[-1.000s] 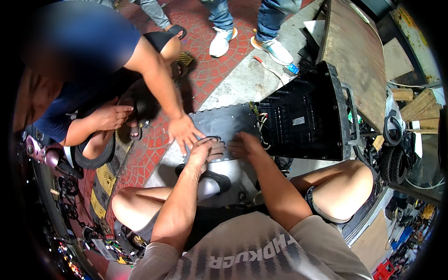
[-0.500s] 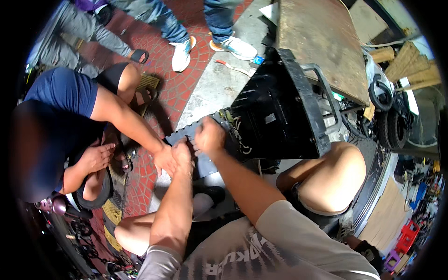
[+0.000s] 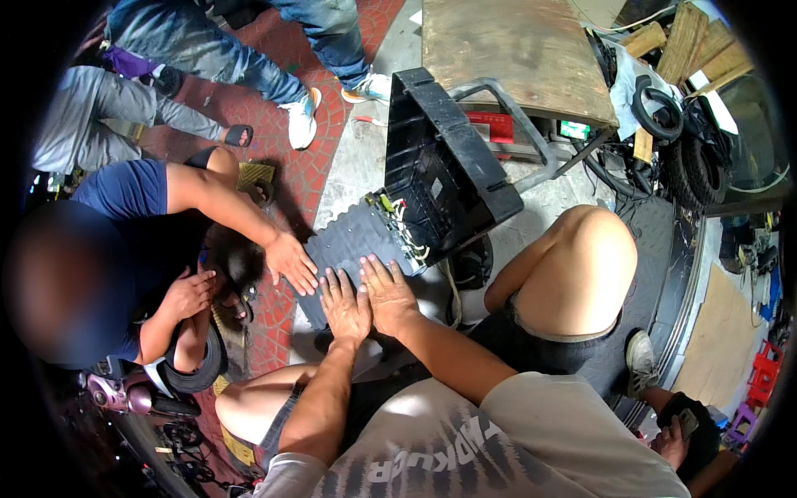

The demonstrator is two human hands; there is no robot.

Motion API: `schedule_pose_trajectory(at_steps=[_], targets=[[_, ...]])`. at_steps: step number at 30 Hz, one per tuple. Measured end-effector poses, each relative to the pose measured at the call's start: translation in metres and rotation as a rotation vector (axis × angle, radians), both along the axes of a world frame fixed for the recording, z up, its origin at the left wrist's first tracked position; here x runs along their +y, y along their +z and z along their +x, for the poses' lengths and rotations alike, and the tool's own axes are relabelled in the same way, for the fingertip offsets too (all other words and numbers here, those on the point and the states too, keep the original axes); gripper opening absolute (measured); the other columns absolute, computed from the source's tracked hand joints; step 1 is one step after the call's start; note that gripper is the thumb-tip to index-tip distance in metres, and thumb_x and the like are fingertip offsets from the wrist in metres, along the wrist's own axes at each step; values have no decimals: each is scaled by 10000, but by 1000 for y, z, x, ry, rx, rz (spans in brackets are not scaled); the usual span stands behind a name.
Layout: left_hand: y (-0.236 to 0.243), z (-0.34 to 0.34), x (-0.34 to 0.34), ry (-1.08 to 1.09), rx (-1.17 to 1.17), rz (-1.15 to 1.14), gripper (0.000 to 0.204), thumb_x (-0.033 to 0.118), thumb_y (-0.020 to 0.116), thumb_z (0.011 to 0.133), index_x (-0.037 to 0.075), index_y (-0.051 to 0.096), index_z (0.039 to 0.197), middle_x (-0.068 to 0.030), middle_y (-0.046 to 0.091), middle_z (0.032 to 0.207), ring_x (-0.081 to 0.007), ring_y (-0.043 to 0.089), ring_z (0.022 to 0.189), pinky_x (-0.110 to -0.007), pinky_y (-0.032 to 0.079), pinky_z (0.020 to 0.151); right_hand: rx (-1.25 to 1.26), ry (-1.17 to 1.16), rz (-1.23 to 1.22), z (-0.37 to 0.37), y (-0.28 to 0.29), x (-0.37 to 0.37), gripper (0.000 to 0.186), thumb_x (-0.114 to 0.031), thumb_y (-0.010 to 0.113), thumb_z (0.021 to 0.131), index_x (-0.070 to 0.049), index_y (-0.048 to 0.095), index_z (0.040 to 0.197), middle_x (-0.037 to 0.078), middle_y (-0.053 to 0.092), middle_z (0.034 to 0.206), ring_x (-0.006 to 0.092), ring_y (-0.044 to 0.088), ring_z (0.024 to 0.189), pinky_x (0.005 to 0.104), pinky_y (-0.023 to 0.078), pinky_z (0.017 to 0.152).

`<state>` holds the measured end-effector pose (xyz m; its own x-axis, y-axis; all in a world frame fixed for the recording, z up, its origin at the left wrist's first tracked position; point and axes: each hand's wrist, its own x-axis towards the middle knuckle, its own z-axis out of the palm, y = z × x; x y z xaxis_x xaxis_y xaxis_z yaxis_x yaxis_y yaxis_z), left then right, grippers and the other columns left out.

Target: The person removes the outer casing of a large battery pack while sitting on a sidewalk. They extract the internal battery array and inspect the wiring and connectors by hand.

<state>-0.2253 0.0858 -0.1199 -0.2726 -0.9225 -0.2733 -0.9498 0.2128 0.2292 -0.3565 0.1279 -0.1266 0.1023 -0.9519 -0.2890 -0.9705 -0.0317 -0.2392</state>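
My left hand [image 3: 344,309] lies palm down with fingers stretched out on a dark grey panel [image 3: 334,246] with a bumpy edge. Beside it, my right hand [image 3: 384,295] is also flat on the panel, fingers extended. Another person's hand [image 3: 290,267] rests spread on the panel's left part. The panel is at the open side of a black hard case [image 3: 415,116] with a metal handle [image 3: 544,149]. Pale wires and a green board edge [image 3: 398,224] show where panel and case meet.
A crouching person [image 3: 124,224] is close at my left; other people's legs [image 3: 249,66] stand behind. A wooden table [image 3: 506,46] is at the back right, with wood offcuts [image 3: 693,46] and tyres [image 3: 693,174]. Another person's hand [image 3: 672,444] shows at lower right.
My hands have gone from curled and raised fingers to lying flat on the panel. The view has shifted, and the case's outer side and handle show more now.
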Motion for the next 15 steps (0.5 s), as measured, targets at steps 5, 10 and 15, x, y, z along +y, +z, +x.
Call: schedule_pose_trajectory(at_steps=[5,10,15], targets=[[3,4,11,173,-142,65,950,672,343,1097,-83,298,1672,-312,213,1768,-461,140,1659,-475,112,1365,-193,57,278,-2,47,-3,737,-384,519,1057,8,381,1666,241,312,1751,429,255,1636,550,225,1321],[-13,43,-37,381,-259,168,951,687,535,1022,-72,452,1590,-324,407,1673,-459,415,1547,-511,355,1280,-681,-150,403,-60,164,-10,550,-463,686,991,21,768,1240,304,744,1264,444,707,1239,522,519,1112],[-23,67,-31,197,-121,11,980,643,621,983,-115,431,1574,-365,389,1658,-496,353,1566,-518,296,1304,-628,-71,-398,-163,303,-7,427,-452,707,967,-31,761,1018,260,751,920,408,772,928,527,614,814]])
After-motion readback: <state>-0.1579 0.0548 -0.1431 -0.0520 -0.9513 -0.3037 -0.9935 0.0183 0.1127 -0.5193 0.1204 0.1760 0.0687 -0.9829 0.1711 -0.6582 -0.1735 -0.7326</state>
